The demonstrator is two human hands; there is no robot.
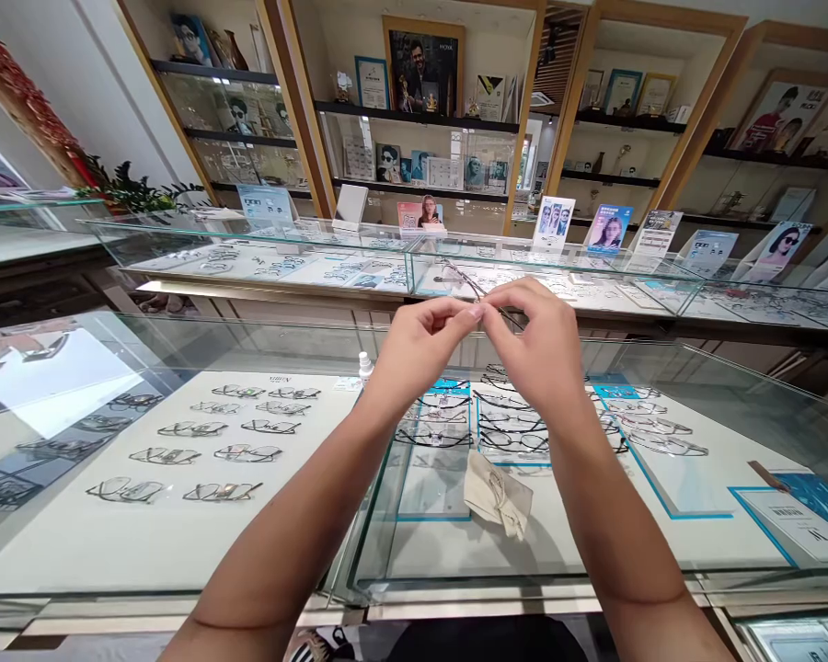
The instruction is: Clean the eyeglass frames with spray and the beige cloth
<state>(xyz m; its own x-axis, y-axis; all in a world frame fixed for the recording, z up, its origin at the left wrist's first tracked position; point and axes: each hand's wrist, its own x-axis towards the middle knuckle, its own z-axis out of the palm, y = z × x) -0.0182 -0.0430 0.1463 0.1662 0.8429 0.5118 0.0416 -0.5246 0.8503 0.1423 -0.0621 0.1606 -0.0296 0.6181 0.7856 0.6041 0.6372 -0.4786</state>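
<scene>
A thin pair of glasses (464, 279) is held up above the glass counter, its slim dark parts showing beyond the fingers. My left hand (428, 342) pinches it with thumb and forefinger. Touching the left fingertips, my right hand (534, 336) is closed on the same glasses from the right. Most of the frame is hidden by the fingers. Below the hands, a crumpled beige cloth (498, 495) lies on the glass top. A small white spray bottle (365, 366) stands left of the left wrist.
Rows of glasses (193, 428) lie inside the left glass case (179, 561); more frames (517, 423) lie under the right one. Another display counter (282, 262) with standing cards crosses behind. Shelves (420, 118) line the back wall.
</scene>
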